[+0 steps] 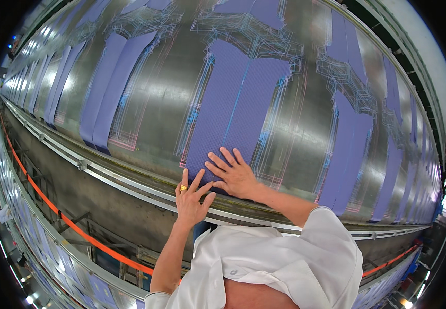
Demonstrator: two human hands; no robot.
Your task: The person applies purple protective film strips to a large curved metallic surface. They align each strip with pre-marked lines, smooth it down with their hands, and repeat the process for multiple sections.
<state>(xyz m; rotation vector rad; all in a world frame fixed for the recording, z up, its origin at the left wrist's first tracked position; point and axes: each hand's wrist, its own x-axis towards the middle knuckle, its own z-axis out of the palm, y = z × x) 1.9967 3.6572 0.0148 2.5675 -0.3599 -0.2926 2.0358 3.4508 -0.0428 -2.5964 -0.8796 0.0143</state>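
Observation:
A violet-blue fabric panel (230,98) lies flat on the long grey table in front of me, with a bright blue line running down its middle. My right hand (234,177) rests on its near end, fingers spread and palm down. Just to the left, my left hand (192,201), with a gold ring, touches the panel's near left corner with its fingers apart. The thumbs of both hands almost meet at the near edge. Neither hand grips anything. Part of the panel's near edge is hidden under my hands.
Matching panels lie along the table, such as a folded-looking one (112,92) to the left and another (346,154) to the right. Pink and blue outlines surround them. A metal rail (130,188) edges the table; an orange strip (79,226) runs behind me.

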